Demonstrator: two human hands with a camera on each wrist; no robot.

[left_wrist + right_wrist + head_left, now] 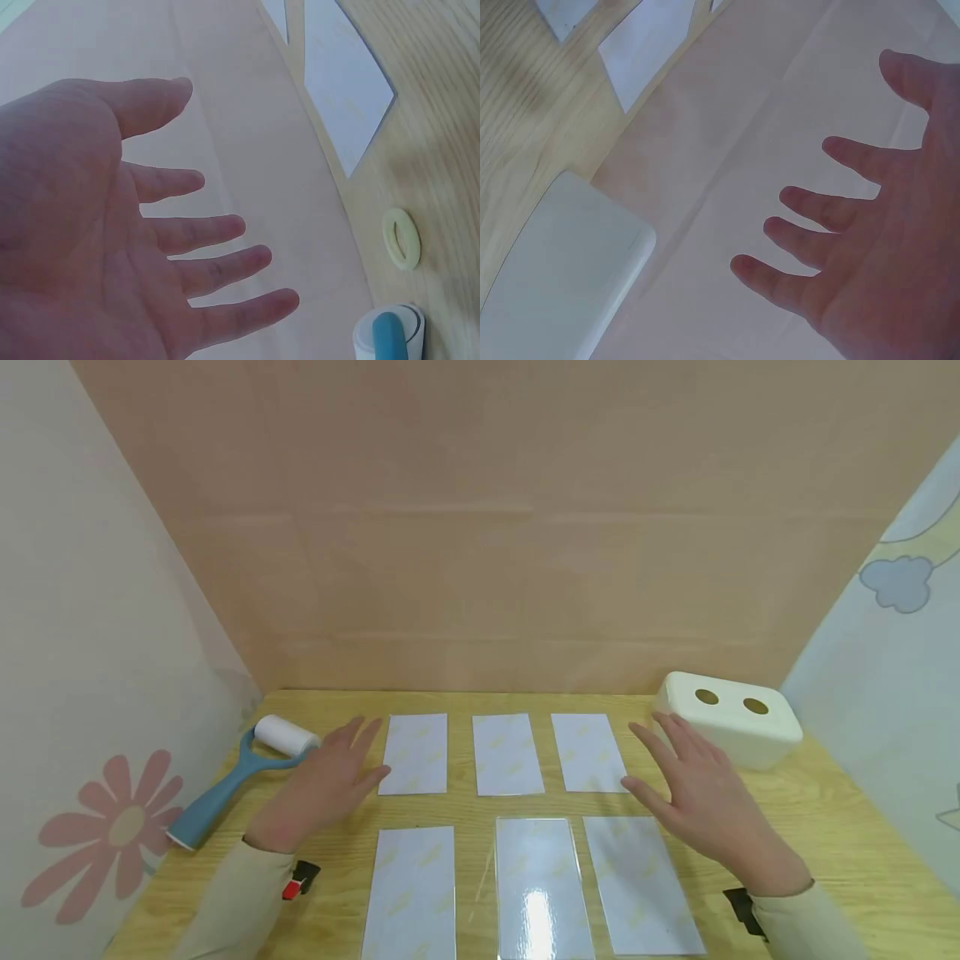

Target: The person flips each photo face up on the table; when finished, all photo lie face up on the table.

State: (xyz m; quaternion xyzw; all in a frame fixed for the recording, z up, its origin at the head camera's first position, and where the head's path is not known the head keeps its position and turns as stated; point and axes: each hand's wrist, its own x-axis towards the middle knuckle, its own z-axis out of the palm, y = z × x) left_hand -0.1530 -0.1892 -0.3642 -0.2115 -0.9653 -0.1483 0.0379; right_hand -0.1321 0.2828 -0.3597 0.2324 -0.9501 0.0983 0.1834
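Both hands are held up with fingers spread and nothing in them. In the head view the left hand (pixel 321 787) is between a blue-handled roller (pixel 217 797) and the back left white card (pixel 417 754). Its palm and five fingers fill the left of the left wrist view. The right hand (pixel 708 793) is between the back right card (pixel 588 752) and a cream box with two round holes (pixel 731 714). Cards lie in two rows of three; the front middle one (pixel 542 885) shines with glare. A pale yellow ring (pixel 402 238) lies near the roller in the left wrist view.
The cards lie on a light wooden table (pixel 817 827). A brown sheet (pixel 525 527) rises behind its back edge. Patterned walls stand at both sides, with a pink flower (pixel 126 827) on the left and a blue cloud (pixel 900 583) on the right.
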